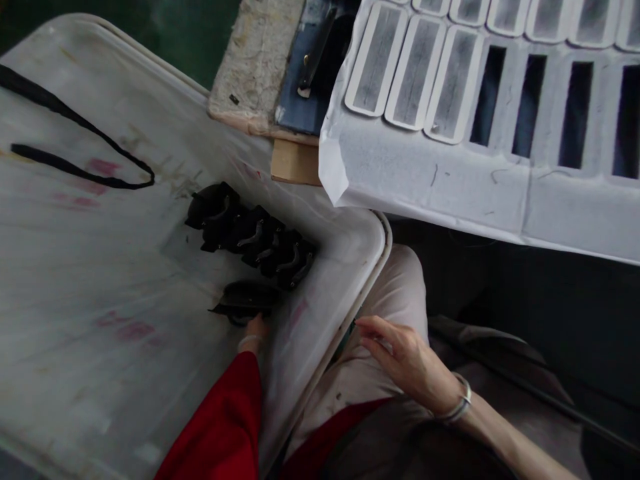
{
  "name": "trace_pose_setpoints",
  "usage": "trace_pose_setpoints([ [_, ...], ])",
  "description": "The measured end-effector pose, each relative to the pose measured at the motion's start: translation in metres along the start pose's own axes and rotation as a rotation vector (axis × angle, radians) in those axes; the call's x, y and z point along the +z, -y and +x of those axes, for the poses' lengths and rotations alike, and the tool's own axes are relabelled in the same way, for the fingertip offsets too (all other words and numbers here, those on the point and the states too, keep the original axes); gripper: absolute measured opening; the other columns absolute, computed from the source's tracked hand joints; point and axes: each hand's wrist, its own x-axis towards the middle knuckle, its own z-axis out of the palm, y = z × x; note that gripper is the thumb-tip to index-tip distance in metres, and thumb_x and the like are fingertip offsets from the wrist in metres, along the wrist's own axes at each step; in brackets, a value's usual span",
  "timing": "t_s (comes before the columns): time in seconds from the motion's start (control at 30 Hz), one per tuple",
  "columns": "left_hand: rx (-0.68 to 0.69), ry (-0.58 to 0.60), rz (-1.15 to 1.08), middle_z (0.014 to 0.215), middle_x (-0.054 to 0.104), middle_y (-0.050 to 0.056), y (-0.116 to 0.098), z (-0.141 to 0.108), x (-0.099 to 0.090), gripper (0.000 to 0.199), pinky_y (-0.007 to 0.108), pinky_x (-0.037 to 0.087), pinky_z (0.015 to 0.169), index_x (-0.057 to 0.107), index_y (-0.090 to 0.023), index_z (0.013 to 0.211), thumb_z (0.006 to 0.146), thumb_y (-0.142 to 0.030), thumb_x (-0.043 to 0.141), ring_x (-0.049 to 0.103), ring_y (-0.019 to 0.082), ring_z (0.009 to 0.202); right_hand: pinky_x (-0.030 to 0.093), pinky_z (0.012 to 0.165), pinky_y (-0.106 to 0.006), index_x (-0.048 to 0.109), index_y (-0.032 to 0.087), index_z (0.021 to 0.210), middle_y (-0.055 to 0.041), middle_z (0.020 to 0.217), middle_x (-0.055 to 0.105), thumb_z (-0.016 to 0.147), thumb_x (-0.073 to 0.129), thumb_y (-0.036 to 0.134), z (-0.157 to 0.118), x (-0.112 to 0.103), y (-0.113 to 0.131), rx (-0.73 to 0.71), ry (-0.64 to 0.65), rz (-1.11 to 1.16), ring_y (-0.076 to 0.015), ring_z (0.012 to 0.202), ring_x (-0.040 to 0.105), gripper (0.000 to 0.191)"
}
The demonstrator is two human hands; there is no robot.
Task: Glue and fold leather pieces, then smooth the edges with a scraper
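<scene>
In the white plastic bin, my left hand (256, 328), below a red sleeve, reaches down to a black folded piece (245, 299) and closes on its near edge; the fingertips are partly hidden. Just beyond it lies a row of several similar black pieces (250, 235) with curved shiny edges; their exact kind is unclear. My right hand (400, 353), with a bracelet at the wrist, hovers over my leg beside the bin's rim (350, 313). Its thumb and forefinger are pinched together, and a tiny dark spot shows at the fingertips.
A black strap (95, 127) lies at the bin's left. To the upper right, a white sheet (425, 167) carries rows of pale framed rectangles (380, 60) and dark slots. Next to it are a worn pad (255, 67), a blue board (293, 107) with a black item, and a brown block (295, 162).
</scene>
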Motion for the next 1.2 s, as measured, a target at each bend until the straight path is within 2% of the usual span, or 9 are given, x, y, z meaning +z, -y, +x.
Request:
trace_pose_setpoints([
  [0.13, -0.034, -0.014, 0.259, 0.121, 0.061, 0.009, 0.012, 0.007, -0.013, 0.032, 0.046, 0.051, 0.093, 0.060, -0.015, 0.117, 0.092, -0.035, 0.063, 0.061, 0.025, 0.109, 0.054, 0.071, -0.030, 0.061, 0.017, 0.105, -0.0054, 0.090, 0.073, 0.095, 0.045, 0.021, 0.000, 0.000, -0.005, 0.017, 0.041, -0.053, -0.0194, 0.080, 0.070, 0.019],
  [0.3, 0.040, -0.100, 0.502, 0.140, 0.049, 0.010, 0.029, 0.012, -0.043, 0.033, 0.056, 0.039, 0.106, 0.059, -0.018, 0.121, 0.092, -0.033, 0.062, 0.047, 0.030, 0.128, 0.054, 0.071, -0.029, 0.060, 0.019, 0.106, -0.0042, 0.091, 0.073, 0.096, 0.045, 0.021, 0.000, -0.003, -0.011, 0.018, 0.034, -0.053, -0.0182, 0.082, 0.070, 0.018],
  [0.37, 0.046, -0.111, 0.557, 0.143, 0.047, 0.010, 0.034, 0.013, -0.049, 0.036, 0.055, 0.040, 0.105, 0.056, -0.019, 0.126, 0.092, -0.032, 0.061, 0.048, 0.030, 0.126, 0.053, 0.071, -0.029, 0.060, 0.020, 0.104, -0.0033, 0.090, 0.072, 0.097, 0.044, 0.021, 0.001, -0.006, -0.013, 0.021, 0.017, -0.046, -0.0177, 0.082, 0.070, 0.017],
  [0.43, 0.005, -0.112, 0.597, 0.136, 0.052, 0.011, 0.035, 0.014, -0.052, 0.040, 0.053, 0.046, 0.100, 0.054, -0.019, 0.129, 0.093, -0.033, 0.061, 0.055, 0.028, 0.117, 0.053, 0.071, -0.029, 0.060, 0.021, 0.102, -0.0023, 0.088, 0.071, 0.097, 0.045, 0.022, 0.002, -0.009, -0.015, 0.027, 0.002, -0.037, -0.0171, 0.080, 0.069, 0.016],
  [0.53, -0.030, -0.091, 0.643, 0.123, 0.060, 0.010, 0.036, 0.017, -0.056, 0.035, 0.049, 0.051, 0.093, 0.057, -0.016, 0.123, 0.093, -0.035, 0.061, 0.061, 0.025, 0.107, 0.052, 0.071, -0.029, 0.060, 0.021, 0.099, -0.0021, 0.087, 0.071, 0.097, 0.045, 0.022, 0.004, -0.012, -0.018, 0.045, -0.010, -0.032, -0.0170, 0.078, 0.068, 0.015],
  [0.7, 0.071, -0.021, 0.704, 0.118, 0.063, 0.009, 0.035, 0.025, -0.066, 0.030, 0.046, 0.052, 0.091, 0.061, -0.015, 0.115, 0.093, -0.035, 0.061, 0.062, 0.023, 0.105, 0.053, 0.072, -0.030, 0.062, 0.018, 0.102, -0.0040, 0.088, 0.070, 0.097, 0.044, 0.023, 0.005, -0.012, -0.019, 0.046, 0.017, -0.037, -0.0181, 0.079, 0.068, 0.019],
  [0.9, 0.143, -0.009, 0.768, 0.116, 0.063, 0.009, 0.026, 0.033, -0.072, 0.031, 0.045, 0.053, 0.090, 0.060, -0.015, 0.116, 0.093, -0.036, 0.060, 0.063, 0.023, 0.103, 0.053, 0.072, -0.030, 0.064, 0.017, 0.102, -0.0044, 0.087, 0.071, 0.097, 0.045, 0.025, 0.010, -0.011, -0.018, 0.039, -0.007, -0.032, -0.0182, 0.078, 0.068, 0.020],
  [1.2, 0.233, 0.040, 0.685, 0.116, 0.063, 0.009, 0.035, 0.008, -0.087, 0.028, 0.043, 0.054, 0.088, 0.061, -0.015, 0.114, 0.094, -0.035, 0.060, 0.063, 0.022, 0.102, 0.053, 0.072, -0.029, 0.063, 0.018, 0.103, -0.0041, 0.088, 0.072, 0.097, 0.045, 0.022, 0.003, -0.009, -0.021, -0.025, -0.023, -0.022, -0.0181, 0.080, 0.069, 0.019],
])
